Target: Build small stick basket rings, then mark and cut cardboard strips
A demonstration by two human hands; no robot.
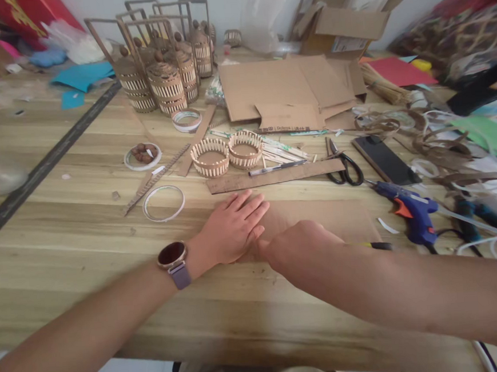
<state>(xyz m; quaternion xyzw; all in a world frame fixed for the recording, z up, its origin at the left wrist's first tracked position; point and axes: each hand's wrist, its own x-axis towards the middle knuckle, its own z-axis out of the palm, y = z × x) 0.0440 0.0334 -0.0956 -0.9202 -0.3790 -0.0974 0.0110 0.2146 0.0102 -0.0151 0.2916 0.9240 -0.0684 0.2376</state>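
One cardboard sheet (336, 210) lying flat beneath the left hand (237, 227) and the right hand (299, 248)

At far left, a black strip (48, 150) runs diagonally across the wooden bench (207, 321), with blue paper (83, 77) near its upper end. Farther right, a white ring (144, 168) encircles brown nut-like pieces (143, 152); nearer the viewer lies a second, bare white ring (165, 219). A watch (172, 258) is worn on the left wrist. Behind stands a cluster of slatted lanterns (166, 89) with tall square handles. The left hand is spread palm down, fingers extended and grasping nothing visible, over the left part of the sheet. Beyond it stand two small slatted cups (211, 167), side by side. The right hand is curled, its thumb side just beside the left thumb; whether it grips anything cannot be told. Beyond both hands, a cardboard strip (239, 182) carries a pen (273, 168), and black-handled scissors (350, 169) touch its right end. Beside the right forearm, the yellow-and-black end of a tool (380, 246) shows, the remainder hidden. Farther right lie a dark phone (386, 161) and, nearer the viewer, a blue glue gun (418, 213) with an orange trigger.
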